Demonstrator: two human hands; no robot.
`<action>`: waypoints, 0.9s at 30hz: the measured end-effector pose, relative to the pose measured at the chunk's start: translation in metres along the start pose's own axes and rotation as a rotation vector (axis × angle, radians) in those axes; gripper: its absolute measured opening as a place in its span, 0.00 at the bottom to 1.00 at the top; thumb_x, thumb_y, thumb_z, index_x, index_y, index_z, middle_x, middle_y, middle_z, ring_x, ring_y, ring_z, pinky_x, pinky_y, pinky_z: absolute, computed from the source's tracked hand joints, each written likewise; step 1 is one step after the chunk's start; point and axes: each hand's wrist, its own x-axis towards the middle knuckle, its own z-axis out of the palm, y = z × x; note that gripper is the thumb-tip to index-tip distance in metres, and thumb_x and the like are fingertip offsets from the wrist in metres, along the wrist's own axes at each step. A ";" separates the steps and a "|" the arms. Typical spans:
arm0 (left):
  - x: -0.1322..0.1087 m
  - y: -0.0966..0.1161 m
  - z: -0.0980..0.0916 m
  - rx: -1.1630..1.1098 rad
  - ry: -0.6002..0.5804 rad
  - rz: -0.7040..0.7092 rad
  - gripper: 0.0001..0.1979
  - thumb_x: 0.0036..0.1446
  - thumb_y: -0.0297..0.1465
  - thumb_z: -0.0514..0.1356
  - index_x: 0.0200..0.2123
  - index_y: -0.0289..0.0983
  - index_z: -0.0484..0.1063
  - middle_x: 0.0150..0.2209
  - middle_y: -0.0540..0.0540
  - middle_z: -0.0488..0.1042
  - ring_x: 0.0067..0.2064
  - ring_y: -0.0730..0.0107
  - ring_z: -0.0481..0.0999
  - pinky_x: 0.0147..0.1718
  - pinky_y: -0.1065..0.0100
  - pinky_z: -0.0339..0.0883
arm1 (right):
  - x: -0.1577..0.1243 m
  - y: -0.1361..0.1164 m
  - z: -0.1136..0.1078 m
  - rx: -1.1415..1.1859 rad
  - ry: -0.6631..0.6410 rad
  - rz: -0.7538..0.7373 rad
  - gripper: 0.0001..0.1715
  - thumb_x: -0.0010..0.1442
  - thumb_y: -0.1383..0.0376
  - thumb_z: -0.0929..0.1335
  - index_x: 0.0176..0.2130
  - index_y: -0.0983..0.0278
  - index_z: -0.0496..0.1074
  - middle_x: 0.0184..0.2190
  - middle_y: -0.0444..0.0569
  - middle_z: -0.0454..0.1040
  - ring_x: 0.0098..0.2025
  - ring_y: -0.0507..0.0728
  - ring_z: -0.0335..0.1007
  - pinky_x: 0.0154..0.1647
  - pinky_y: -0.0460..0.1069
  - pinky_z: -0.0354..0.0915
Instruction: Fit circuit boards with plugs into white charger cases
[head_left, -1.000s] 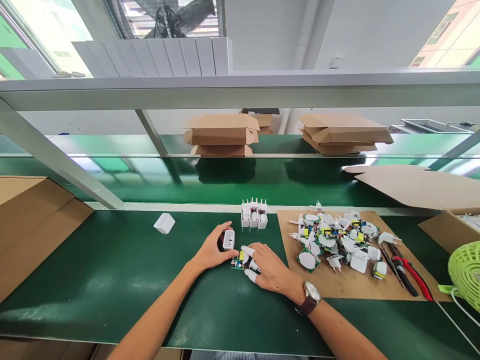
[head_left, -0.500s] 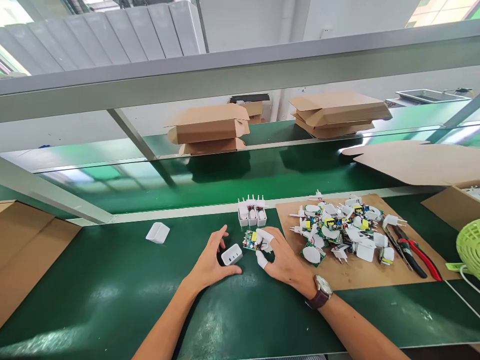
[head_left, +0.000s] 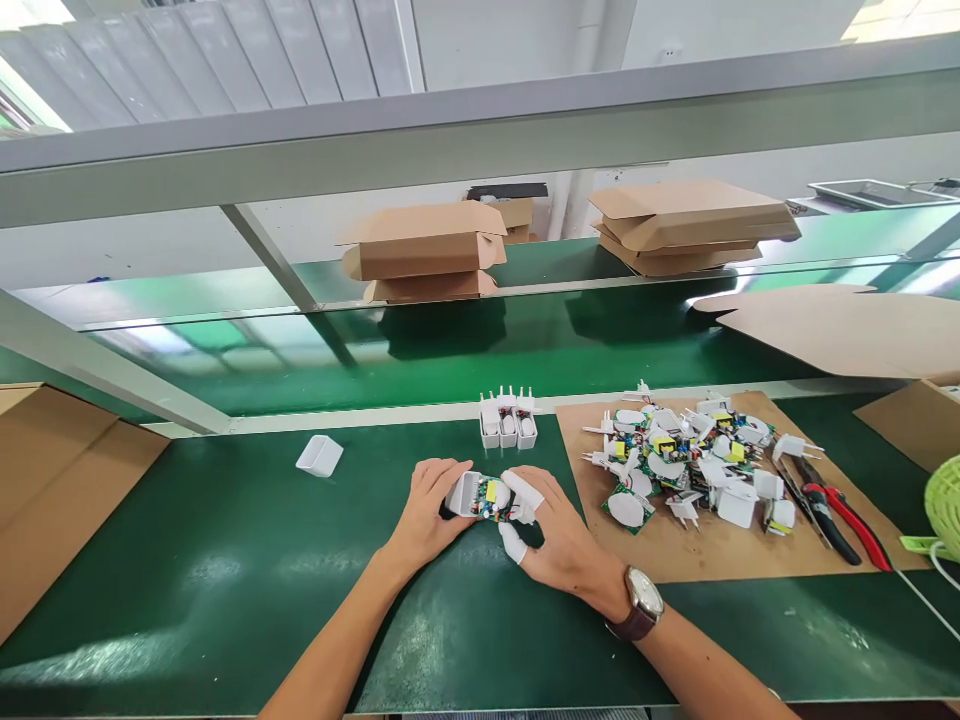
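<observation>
My left hand (head_left: 429, 505) grips a white charger shell (head_left: 461, 492) just above the green bench. My right hand (head_left: 551, 535), with white finger cots on two fingertips, pinches a small green circuit board (head_left: 491, 499) whose end sits at the shell's open side. Both hands meet in the middle of the bench. Three white plug housings (head_left: 507, 425) stand in a row just behind them.
A cardboard sheet (head_left: 720, 550) at right carries a pile of boards and plug parts (head_left: 690, 465), with red-handled pliers (head_left: 832, 510). A loose white shell (head_left: 319, 456) lies at left. Cardboard boxes (head_left: 60, 480) flank the bench; a green fan (head_left: 943, 505) is at the far right.
The left hand lifted the white shell and turned its opening toward the right hand. The right hand brought the circuit board over to the shell's mouth.
</observation>
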 end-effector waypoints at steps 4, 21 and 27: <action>-0.001 0.001 0.000 0.038 0.002 0.040 0.27 0.63 0.35 0.65 0.63 0.43 0.64 0.52 0.40 0.73 0.54 0.55 0.69 0.55 0.53 0.66 | -0.002 -0.002 0.005 -0.066 -0.007 -0.060 0.42 0.61 0.74 0.65 0.71 0.63 0.51 0.55 0.62 0.71 0.60 0.68 0.68 0.56 0.67 0.74; -0.001 0.006 0.000 0.065 -0.052 0.073 0.28 0.65 0.32 0.62 0.66 0.45 0.61 0.53 0.40 0.72 0.54 0.54 0.69 0.58 0.52 0.64 | -0.002 -0.001 0.005 -0.050 -0.012 -0.072 0.40 0.62 0.73 0.66 0.69 0.63 0.53 0.54 0.61 0.73 0.59 0.67 0.70 0.54 0.65 0.75; 0.000 0.007 -0.001 0.070 -0.047 0.094 0.27 0.65 0.31 0.62 0.66 0.44 0.61 0.53 0.40 0.72 0.54 0.55 0.69 0.57 0.54 0.63 | -0.001 -0.003 0.004 -0.078 -0.025 -0.076 0.39 0.63 0.72 0.65 0.69 0.63 0.53 0.54 0.61 0.72 0.59 0.67 0.70 0.54 0.65 0.75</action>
